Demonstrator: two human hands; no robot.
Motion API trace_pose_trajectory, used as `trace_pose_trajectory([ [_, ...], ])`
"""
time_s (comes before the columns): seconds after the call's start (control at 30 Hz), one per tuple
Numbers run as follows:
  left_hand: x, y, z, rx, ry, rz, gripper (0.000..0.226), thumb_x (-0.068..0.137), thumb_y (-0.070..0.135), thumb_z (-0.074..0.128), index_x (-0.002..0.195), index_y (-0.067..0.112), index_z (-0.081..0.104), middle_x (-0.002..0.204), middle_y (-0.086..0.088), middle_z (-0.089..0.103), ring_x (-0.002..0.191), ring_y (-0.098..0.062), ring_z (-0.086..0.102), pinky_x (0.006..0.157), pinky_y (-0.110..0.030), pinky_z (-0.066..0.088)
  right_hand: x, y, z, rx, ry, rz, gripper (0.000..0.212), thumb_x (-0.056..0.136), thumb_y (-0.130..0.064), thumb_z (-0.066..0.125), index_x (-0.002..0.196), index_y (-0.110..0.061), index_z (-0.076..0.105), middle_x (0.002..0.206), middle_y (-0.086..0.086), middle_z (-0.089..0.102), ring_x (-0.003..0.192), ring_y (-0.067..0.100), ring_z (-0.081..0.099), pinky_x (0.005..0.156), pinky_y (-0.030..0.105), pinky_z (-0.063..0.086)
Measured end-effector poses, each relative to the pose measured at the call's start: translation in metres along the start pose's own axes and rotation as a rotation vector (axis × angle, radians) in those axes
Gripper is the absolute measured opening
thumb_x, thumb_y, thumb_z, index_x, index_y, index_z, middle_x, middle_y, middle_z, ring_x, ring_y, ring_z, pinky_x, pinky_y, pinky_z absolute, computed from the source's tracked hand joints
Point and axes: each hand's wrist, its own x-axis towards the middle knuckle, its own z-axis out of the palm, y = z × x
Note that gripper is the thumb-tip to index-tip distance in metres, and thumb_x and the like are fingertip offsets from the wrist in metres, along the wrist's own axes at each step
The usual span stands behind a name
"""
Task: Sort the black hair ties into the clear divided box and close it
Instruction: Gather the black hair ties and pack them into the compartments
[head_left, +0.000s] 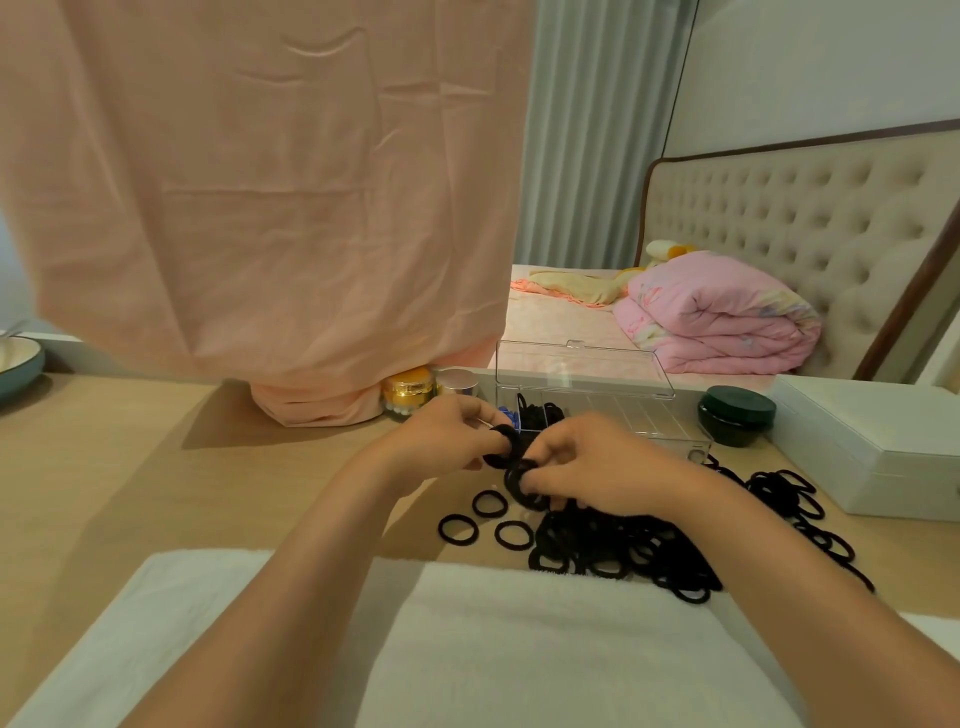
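Your left hand (447, 436) and right hand (597, 467) each pinch 1 black fabric hair tie (501, 441), just before the clear divided plastic box (597, 415), whose long axis runs left-right, lid upright.

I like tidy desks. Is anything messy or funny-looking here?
Yes. A big heap of black hair ties sprawls loose over the desk beside the clear divided box, some spilling onto the white towel. Three ties lie apart from the heap. Nothing looks broken.
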Motion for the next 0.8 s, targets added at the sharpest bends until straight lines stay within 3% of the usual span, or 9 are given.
trace_pose_trajectory([
  [0.1,-0.002,0.002,0.005,-0.069,-0.048,-0.035,0.015,0.090,0.020,0.073,0.105,0.019,0.072,0.104,-0.005,0.075,0.101,-0.022,0.071,0.091,-0.035,0.060,-0.005,0.004,-0.011,0.230,0.009,0.013,0.008,0.096,-0.020,0.067,0.100,-0.019,0.074,0.087,0.004,0.078,0.067,0.014,0.072,0.065,0.028,0.055],
  [0.2,-0.004,0.004,0.013,-0.177,-0.084,-0.037,0.019,0.087,0.023,0.076,0.106,0.022,0.074,0.102,-0.004,0.077,0.098,-0.020,0.073,0.093,-0.036,0.058,-0.008,0.006,-0.016,0.408,-0.008,0.011,0.013,0.098,-0.018,0.064,0.109,-0.013,0.072,0.076,0.006,0.076,0.055,0.013,0.065,0.056,0.023,0.049],
  [0.37,-0.004,0.008,0.022,-0.429,-0.196,-0.043,0.034,0.087,0.023,0.074,0.119,0.012,0.071,0.110,-0.012,0.076,0.100,-0.023,0.073,0.096,-0.038,0.056,-0.001,0.010,-0.013,0.386,0.177,0.060,0.015,0.096,-0.018,0.070,0.108,-0.010,0.067,0.065,-0.001,0.075,0.045,0.012,0.063,0.045,0.021,0.048],
  [0.43,-0.003,0.008,0.024,-0.450,-0.211,-0.059,0.032,0.093,0.023,0.069,0.123,0.011,0.070,0.114,-0.013,0.075,0.098,-0.021,0.072,0.093,-0.036,0.056,0.000,0.010,-0.012,0.359,0.230,0.073,0.011,0.095,-0.019,0.071,0.103,-0.013,0.066,0.071,0.004,0.077,0.051,0.019,0.066,0.049,0.027,0.051],
  [0.5,-0.003,0.009,0.025,-0.527,-0.218,-0.079,0.032,0.097,0.027,0.063,0.122,0.007,0.070,0.112,-0.015,0.074,0.095,-0.020,0.071,0.090,-0.036,0.057,0.002,0.012,-0.012,0.317,0.262,0.093,0.009,0.094,-0.021,0.072,0.099,-0.019,0.064,0.081,0.015,0.078,0.064,0.038,0.070,0.058,0.036,0.054],
  [0.57,-0.005,0.011,0.026,-0.572,-0.224,-0.077,0.038,0.097,0.033,0.061,0.121,0.004,0.069,0.107,-0.014,0.074,0.097,-0.022,0.071,0.093,-0.039,0.055,0.005,0.015,-0.012,0.262,0.279,0.116,0.016,0.093,-0.027,0.073,0.104,-0.021,0.063,0.082,0.015,0.078,0.072,0.045,0.071,0.062,0.040,0.054],
  [0.67,-0.008,0.015,0.029,-0.476,-0.231,-0.010,0.034,0.093,0.017,0.067,0.126,0.009,0.068,0.116,-0.010,0.074,0.110,-0.024,0.071,0.103,-0.042,0.052,0.005,0.018,-0.017,0.246,0.252,0.143,0.032,0.090,-0.036,0.075,0.117,-0.022,0.063,0.090,0.010,0.078,0.070,0.036,0.073,0.059,0.034,0.057],
  [0.73,-0.008,0.018,0.028,-0.436,-0.216,-0.004,0.036,0.093,0.003,0.064,0.128,0.013,0.067,0.118,-0.009,0.074,0.112,-0.024,0.070,0.104,-0.041,0.052,0.000,0.021,-0.024,0.349,0.179,0.141,0.031,0.092,-0.034,0.074,0.117,-0.017,0.070,0.101,0.007,0.076,0.074,0.022,0.072,0.061,0.029,0.059],
  [0.8,-0.009,0.021,0.027,-0.380,-0.220,0.014,0.039,0.093,0.000,0.064,0.128,0.016,0.068,0.117,-0.007,0.075,0.110,-0.023,0.071,0.101,-0.039,0.054,-0.005,0.025,-0.031,0.458,0.078,0.132,0.025,0.092,-0.030,0.073,0.114,-0.016,0.075,0.105,0.007,0.076,0.086,0.019,0.073,0.067,0.027,0.060],
])
